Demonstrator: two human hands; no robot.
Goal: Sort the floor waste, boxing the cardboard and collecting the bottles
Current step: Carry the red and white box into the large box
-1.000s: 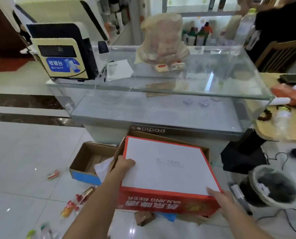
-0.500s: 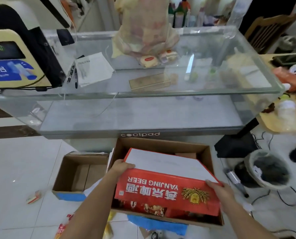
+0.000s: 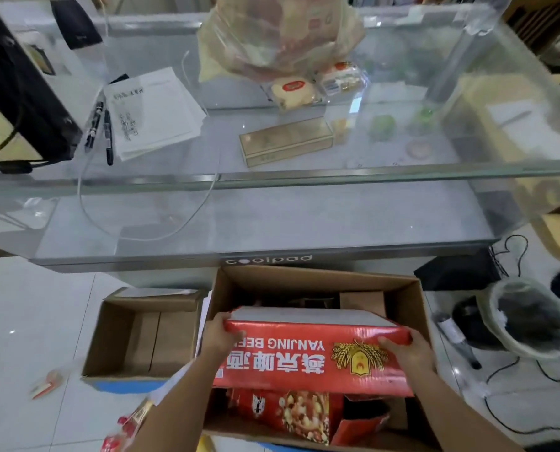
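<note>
Head view, left hand: the left hand [image 3: 220, 337] is closed around the left end of the red beer carton [image 3: 311, 357], fingers curled over its top edge.
Head view, right hand: the right hand [image 3: 405, 350] is clamped on the carton's right end, fingers wrapped over the upper corner.
Carton: it is held tilted, printed side toward the camera, lower centre of the frame, partly inside the large cardboard box [image 3: 317, 282].
Box contents: another red printed carton [image 3: 285, 415] is seen beneath it.
Surroundings: a smaller open box [image 3: 141, 337] stands just left; a lined bin [image 3: 529, 318] is at the right; the glass counter [image 3: 272, 177] fills the upper frame.
Change: compared with half a second ago, the carton is tipped steeper and sunk deeper into the box; both grips are unchanged.
</note>
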